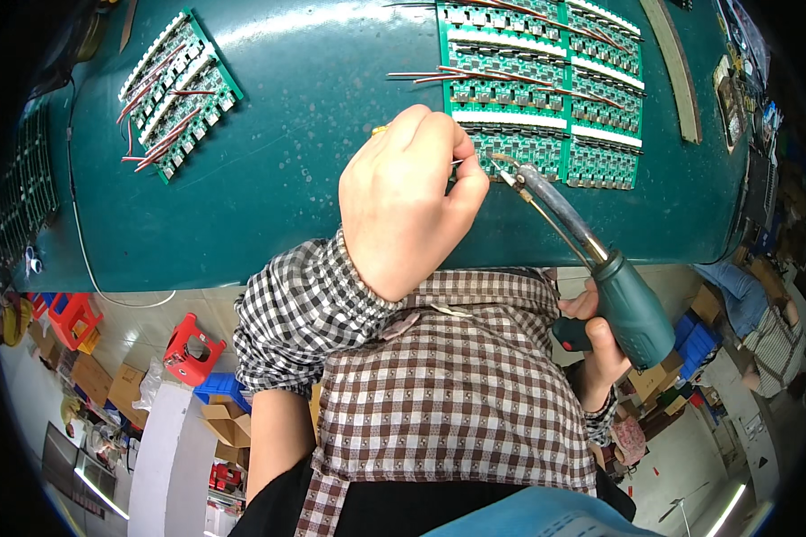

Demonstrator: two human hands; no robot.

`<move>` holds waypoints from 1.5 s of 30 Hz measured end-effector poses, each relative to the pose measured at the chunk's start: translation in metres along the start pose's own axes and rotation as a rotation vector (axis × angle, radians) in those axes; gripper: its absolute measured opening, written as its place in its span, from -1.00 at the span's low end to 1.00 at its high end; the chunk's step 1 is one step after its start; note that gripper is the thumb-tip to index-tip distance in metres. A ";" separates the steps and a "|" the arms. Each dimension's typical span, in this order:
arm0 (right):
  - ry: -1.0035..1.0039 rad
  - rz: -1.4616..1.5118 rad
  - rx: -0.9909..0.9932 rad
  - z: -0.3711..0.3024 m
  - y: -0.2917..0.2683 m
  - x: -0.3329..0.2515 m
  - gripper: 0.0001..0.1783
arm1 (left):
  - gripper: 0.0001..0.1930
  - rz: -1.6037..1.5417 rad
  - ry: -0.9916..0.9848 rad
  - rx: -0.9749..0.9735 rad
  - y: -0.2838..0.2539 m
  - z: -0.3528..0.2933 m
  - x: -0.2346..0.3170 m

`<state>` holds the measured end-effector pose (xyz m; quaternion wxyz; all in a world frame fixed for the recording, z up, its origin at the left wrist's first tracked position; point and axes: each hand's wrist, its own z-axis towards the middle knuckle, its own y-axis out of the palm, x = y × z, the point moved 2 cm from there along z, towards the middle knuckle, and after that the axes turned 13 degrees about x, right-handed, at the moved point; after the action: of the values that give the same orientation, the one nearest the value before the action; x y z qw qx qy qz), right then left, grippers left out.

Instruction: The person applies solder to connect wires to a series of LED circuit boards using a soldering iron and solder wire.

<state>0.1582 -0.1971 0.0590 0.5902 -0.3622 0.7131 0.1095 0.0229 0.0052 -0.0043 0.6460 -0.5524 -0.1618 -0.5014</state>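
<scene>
In front of me on the green work surface lies a panel of green circuit boards (604,167) with white connector strips and red, black and white wires. My left hand (407,197) hangs over its near left corner, thumb and forefinger pinched on a thin wire whose end is mostly hidden by the fingers. My right hand (604,358) is closed round the grip of a green soldering gun (636,309). Its metal barrel and thin solder-feed tube slant up to the left, and the tip is at the panel's near edge, close to my left fingertips.
A smaller group of wired circuit boards (184,98) lies at the far left of the green table (304,170). More boards (22,188) stand at the left rim. A long strip (676,76) lies right of the panel. Red stools (192,349) and cartons stand below; another person (770,336) is at right.
</scene>
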 end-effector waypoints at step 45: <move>0.037 0.018 -0.039 -0.003 -0.001 0.003 -0.36 | -0.84 0.039 -0.024 0.020 0.000 -0.004 0.002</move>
<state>0.1561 -0.2007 0.0575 0.5689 -0.3691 0.7247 0.1221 0.0224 0.0005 -0.0039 0.6591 -0.5550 -0.1637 -0.4803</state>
